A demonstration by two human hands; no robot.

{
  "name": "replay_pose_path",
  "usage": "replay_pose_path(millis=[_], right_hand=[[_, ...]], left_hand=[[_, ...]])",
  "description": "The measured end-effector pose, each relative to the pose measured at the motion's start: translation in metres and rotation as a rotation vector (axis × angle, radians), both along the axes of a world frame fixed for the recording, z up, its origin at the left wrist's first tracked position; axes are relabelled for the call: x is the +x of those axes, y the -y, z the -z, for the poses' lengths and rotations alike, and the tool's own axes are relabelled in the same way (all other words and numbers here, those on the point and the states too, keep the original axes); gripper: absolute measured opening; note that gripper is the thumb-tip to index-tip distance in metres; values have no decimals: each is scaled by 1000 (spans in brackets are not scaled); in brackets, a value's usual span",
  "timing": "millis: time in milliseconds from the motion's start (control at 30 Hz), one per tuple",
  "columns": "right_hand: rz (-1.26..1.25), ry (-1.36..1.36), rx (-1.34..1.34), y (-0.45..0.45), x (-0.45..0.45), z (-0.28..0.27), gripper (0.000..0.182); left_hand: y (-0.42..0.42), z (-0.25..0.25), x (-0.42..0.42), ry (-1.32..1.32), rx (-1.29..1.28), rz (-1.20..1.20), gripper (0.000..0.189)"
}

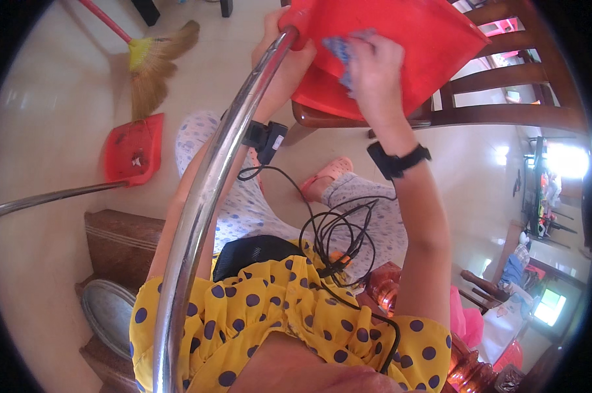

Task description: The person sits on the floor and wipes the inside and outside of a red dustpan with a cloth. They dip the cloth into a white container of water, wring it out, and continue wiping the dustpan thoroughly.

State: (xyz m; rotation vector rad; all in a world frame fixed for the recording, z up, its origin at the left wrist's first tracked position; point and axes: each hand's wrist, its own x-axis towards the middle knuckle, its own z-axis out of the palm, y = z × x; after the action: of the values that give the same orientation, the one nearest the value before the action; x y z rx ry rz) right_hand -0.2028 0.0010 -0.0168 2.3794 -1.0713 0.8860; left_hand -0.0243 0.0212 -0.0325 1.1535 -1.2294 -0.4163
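A large red plastic dustpan point(428, 54) is raised before me at the top of the view, its long shiny metal handle point(210, 186) running down past my left shoulder. Behind the handle, my left hand point(296, 66) grips the pan near the socket where the metal tube enters; some of its fingers are hidden. My right hand point(379, 69) holds a crumpled blue-grey cloth point(342, 51) against the pan's red surface. Below both wrists, which wear black straps, a loosely coiled black cable point(345, 240) hangs over my lap.
A grass broom point(151, 69) and a second red dustpan point(133, 152) with debris are at the left by the wall. Brown stair steps point(124, 228) hold a round metal tray point(110, 312). Under and beside the raised pan is a dark wooden chair point(502, 76).
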Motion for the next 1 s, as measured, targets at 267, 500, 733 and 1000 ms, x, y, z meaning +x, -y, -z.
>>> replay_pose_path(millis=[267,500,733,1000], right_hand=[[-113,-411,122,1,17,20,23],[-119,-373,271,-18,-18,13,22],[79,-453,309,-45,-106,15,16],[50,81,330,-31,-37,3,28]], left_hand=[[-6,-1,6,12,27,16,52],[-3,10,11,11,-34,28,58],[1,9,8,-22,-145,64,61],[-1,12,1,-57,-97,83,60]])
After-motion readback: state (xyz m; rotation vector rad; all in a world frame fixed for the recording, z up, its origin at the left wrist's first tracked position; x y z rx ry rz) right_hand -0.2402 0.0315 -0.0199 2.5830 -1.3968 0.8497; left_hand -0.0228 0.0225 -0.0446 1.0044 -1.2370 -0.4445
